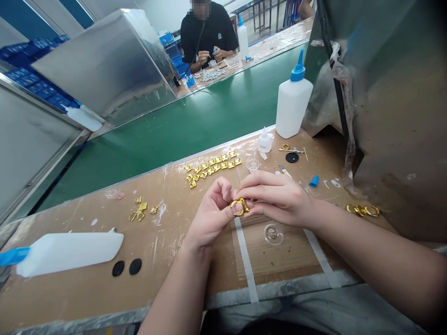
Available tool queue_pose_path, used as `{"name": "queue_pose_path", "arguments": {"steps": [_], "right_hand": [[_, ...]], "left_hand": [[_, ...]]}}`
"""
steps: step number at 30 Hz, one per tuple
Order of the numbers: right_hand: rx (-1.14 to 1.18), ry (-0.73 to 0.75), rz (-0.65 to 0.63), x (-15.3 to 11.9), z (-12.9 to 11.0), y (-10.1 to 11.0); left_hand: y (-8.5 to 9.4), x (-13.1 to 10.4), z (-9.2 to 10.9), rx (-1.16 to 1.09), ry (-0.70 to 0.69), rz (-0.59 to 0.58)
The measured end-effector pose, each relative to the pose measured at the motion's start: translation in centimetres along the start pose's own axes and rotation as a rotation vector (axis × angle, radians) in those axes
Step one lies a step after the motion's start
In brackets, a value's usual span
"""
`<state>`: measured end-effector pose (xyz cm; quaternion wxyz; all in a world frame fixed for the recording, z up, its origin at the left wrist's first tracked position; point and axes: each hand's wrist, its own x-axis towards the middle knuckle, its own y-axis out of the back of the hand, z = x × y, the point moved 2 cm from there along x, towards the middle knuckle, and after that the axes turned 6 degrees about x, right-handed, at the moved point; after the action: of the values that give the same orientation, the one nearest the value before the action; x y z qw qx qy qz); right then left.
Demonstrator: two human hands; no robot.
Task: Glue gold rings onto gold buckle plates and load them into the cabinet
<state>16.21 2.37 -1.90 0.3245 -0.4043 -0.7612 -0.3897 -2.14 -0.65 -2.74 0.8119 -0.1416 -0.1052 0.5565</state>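
A shiny gold ring-shaped piece is pinched between my two hands above the brown worktop. My left hand is closed on its left side, thumb and fingers around it. From the right, my right hand grips the same piece at a gold bar-like part, its fingers pressed together. Whether these are one piece or two joined cannot be told. Just beyond the hands, small gold pieces lie in two rows. Below the hands, a small clear round dish rests on a taped board.
A large white bottle and a small bottle stand behind; another bottle lies left near black discs. More gold pieces lie right. Beyond the green belt, a person sits working.
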Motion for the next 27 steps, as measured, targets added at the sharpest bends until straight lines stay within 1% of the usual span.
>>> {"name": "queue_pose_path", "arguments": {"steps": [4, 6, 9, 12, 14, 18, 23, 27], "right_hand": [[-0.007, 0.015, -0.018, 0.1, -0.1, 0.2], [-0.012, 0.013, -0.030, 0.2, -0.1, 0.3], [-0.029, 0.019, -0.038, 0.3, -0.3, 0.5], [-0.017, 0.005, -0.031, 0.4, -0.4, 0.6], [0.031, -0.036, -0.010, 0.4, -0.2, 0.5], [0.155, -0.134, 0.045, 0.3, 0.4, 0.2], [0.195, -0.322, 0.039, 0.2, 0.9, -0.2], [0.243, -0.322, 0.046, 0.4, 0.9, -0.2]], "left_hand": [[-0.5, -0.1, -0.2, -0.012, -0.084, -0.001], [-0.8, -0.1, -0.2, -0.014, -0.119, 0.019], [-1.3, -0.2, -0.2, -0.033, -0.133, 0.053], [-1.8, -0.2, -0.5, -0.105, -0.127, 0.067], [-2.0, -0.1, -0.9, -0.173, -0.113, 0.092], [-2.1, 0.3, -1.6, -0.262, -0.054, 0.186], [-2.1, 0.6, -2.1, -0.298, 0.010, 0.264], [-2.0, 0.7, -2.3, -0.296, 0.004, 0.264]]}}
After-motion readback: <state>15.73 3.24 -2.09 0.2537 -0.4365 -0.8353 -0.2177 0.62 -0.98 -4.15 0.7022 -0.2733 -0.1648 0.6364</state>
